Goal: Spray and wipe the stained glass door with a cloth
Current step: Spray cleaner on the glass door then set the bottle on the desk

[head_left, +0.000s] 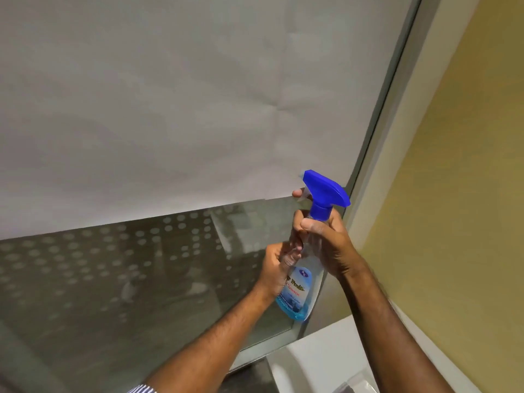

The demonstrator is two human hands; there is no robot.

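Both hands point(326, 245) grip spray bottle point(300, 282) labelled "Cleaner", facing glass door point(141, 279)

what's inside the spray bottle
The spray bottle shows blue liquid pooled near its base; the upper part looks clear. Both hands and the label cover much of it, so the exact level is hidden.

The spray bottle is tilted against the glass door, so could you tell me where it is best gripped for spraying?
Grip the spray bottle at its narrow neck just under the blue trigger head, coming from the right, where the right hand wraps it. The nozzle points left toward the glass door.
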